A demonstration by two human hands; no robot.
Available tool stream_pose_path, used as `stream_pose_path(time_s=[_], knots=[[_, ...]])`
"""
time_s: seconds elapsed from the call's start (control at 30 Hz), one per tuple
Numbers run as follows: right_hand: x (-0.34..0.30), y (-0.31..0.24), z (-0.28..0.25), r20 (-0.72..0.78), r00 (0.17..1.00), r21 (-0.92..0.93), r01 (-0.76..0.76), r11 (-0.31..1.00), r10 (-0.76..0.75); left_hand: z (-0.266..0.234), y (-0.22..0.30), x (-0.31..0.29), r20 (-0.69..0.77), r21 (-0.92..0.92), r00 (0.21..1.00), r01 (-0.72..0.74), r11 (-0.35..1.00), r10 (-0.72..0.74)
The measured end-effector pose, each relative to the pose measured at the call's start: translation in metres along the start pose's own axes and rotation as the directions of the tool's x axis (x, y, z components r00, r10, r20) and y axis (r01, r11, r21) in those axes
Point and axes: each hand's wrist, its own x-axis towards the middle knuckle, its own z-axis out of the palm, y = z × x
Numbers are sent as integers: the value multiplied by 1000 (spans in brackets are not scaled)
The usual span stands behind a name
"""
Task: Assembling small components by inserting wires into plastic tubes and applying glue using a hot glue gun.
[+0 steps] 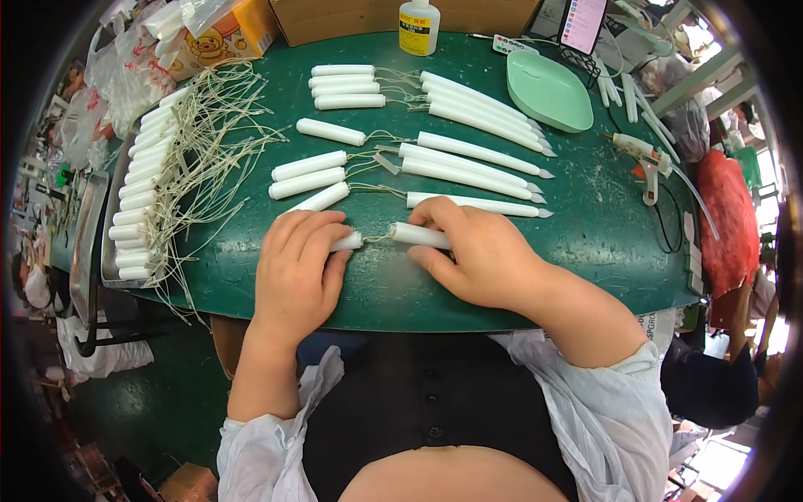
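Observation:
Near the table's front edge, my left hand point(297, 263) closes around a short white tube point(348, 242), whose end shows past my fingers. My right hand point(485, 251) grips a white LED candle stick point(418, 235) between thumb and fingers; its far part is hidden by the hand. Thin pale wires point(378, 238) span the small gap between the two pieces. Just beyond my hands lie a short white tube point(322, 198) and a long tapered candle point(477, 205) with a clear flame-shaped tip, joined by wires. Several similar wired pairs lie in rows farther back.
At left a metal tray point(125, 283) holds several white tubes with tangled wires point(222, 125). A green dish point(548, 92), a yellow-labelled bottle point(418, 29) and a phone point(581, 25) stand at the back. A hot glue gun point(644, 163) with its cable lies right, near a red bag point(726, 222).

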Motion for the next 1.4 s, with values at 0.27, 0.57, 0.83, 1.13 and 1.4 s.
stream_pose_path(time_s=[0.27,0.57,0.83,1.13,1.4], knots=[[-3,2,0,-101,994,-39,43,998,-47,4,21,8,-63,-300,990,102,949,-127],[-2,1,-1,-69,992,40,108,993,-105,15,25,9,-208,-451,953,109,886,-222],[4,-14,-15,169,982,250,-124,960,83,14,18,7,-196,-328,980,-32,944,-35],[-2,-4,-22,55,996,217,-79,973,69,-23,20,37,146,-502,987,137,854,-73],[0,6,-13,-195,976,-6,99,995,-99,-1,4,54,-106,-273,983,-175,946,151]])
